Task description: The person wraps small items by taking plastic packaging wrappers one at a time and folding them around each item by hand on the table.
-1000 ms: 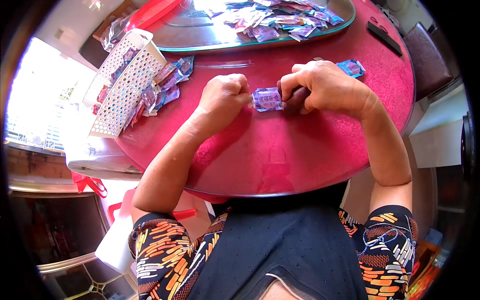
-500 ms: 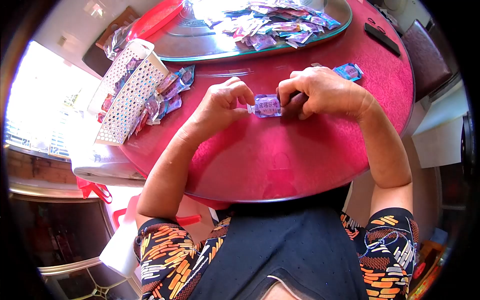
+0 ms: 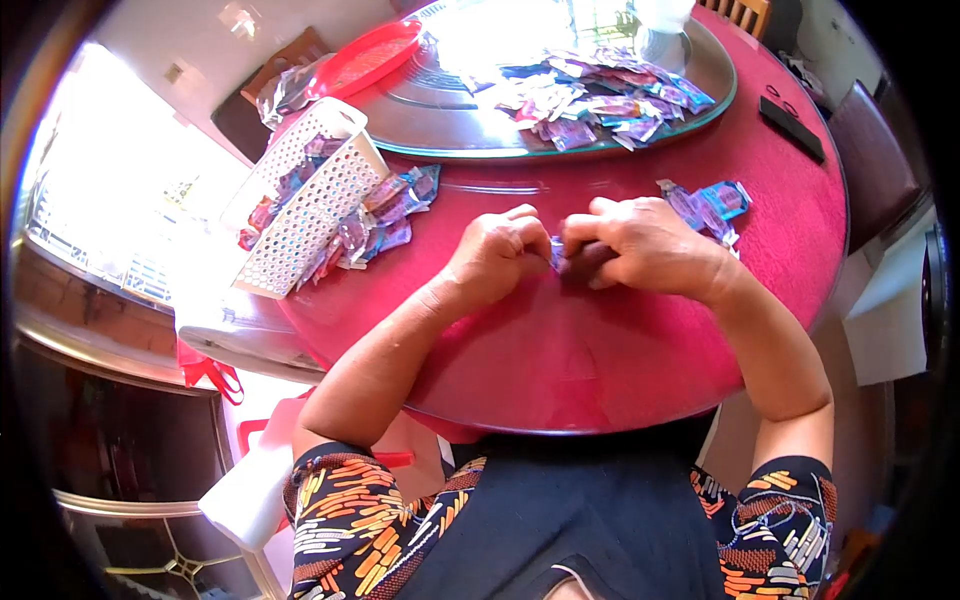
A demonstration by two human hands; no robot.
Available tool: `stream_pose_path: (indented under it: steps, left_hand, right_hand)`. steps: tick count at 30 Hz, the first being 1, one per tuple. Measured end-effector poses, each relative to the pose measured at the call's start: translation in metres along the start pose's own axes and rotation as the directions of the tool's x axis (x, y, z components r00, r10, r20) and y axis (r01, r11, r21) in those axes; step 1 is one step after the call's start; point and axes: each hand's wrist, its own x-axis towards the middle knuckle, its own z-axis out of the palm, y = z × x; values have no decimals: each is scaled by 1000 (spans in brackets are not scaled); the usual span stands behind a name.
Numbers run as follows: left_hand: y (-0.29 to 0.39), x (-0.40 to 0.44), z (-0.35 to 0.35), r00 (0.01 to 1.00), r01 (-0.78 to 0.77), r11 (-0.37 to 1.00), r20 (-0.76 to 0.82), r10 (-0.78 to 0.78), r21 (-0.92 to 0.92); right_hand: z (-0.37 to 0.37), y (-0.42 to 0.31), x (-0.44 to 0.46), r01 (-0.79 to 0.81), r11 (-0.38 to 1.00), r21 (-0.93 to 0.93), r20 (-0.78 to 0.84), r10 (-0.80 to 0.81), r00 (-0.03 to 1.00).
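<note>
Above the near part of the red table [image 3: 560, 385], a small purple printed packet [image 3: 557, 250] is pinched between both hands, with only a narrow strip of it showing. My left hand [image 3: 500, 250] is closed on its left end, fingertips curled inward. From the other side, my right hand [image 3: 640, 245] grips the right end with thumb and fingers, and shadow darkens the gap beneath. Several similar purple and blue packets [image 3: 708, 205] lie just beyond my right hand. What the packet contains is hidden.
A white perforated basket [image 3: 318, 215] lies tipped at the left, packets spilling from it. On the glass turntable [image 3: 420, 130] are a large heap of packets [image 3: 610, 95] and a red tray [image 3: 368, 58]. A dark phone-like object [image 3: 790, 130] and scissors [image 3: 780, 97] lie far right.
My hands have drawn closer together, covering most of the packet whose printed face showed before. The whole view has shifted, so the table sits lower and further right.
</note>
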Motion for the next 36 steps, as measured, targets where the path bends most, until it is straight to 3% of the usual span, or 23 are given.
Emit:
stream_pose_path:
  steps: [3, 6, 8, 10, 18, 26, 28, 29, 31, 32, 36]
  left_hand:
    - [6, 1, -1, 1000, 28, 1000, 2, -28, 4]
    - [5, 0, 1, 1000, 4, 1000, -17, -3, 19]
    - [2, 0, 3, 999, -40, 997, -29, 42, 68]
    - [0, -2, 3, 999, -35, 993, -30, 39, 111]
    - [5, 1, 3, 1000, -27, 999, 4, 27, 44]
    - [16, 4, 5, 981, -143, 988, -141, 133, -60]
    - [20, 2, 2, 993, -49, 988, -110, 33, -145]
    - [22, 2, 0, 996, -1, 982, -92, -17, -188]
    - [27, 2, -4, 966, 201, 856, -46, -253, -476]
    - [27, 2, -5, 933, 290, 744, 4, -360, -602]
    - [16, 4, 1, 845, 314, 680, -133, -518, -662]
  right_hand:
    - [-18, 4, -6, -124, 992, -17, 88, 125, 988]
    - [-14, 10, -6, -84, 995, -55, -40, 81, 996]
    - [1, 6, 1, 41, 997, 72, -165, -28, 986]
    - [15, 5, 6, 46, 997, 63, -144, -36, 989]
    - [-16, 9, 2, -281, 959, 46, 35, 280, 959]
    - [-11, 3, -4, -247, 961, -123, -97, 236, 967]
    - [-14, 3, -4, -288, 943, -165, -127, 269, 955]
    - [-13, 8, -4, -226, 967, -118, -218, 197, 956]
    - [-12, 18, -3, -86, 995, -45, -397, 61, 916]
    - [-12, 18, -4, -85, 996, 38, -457, 93, 884]
    - [-11, 20, 0, 78, 948, 308, -527, 102, 843]
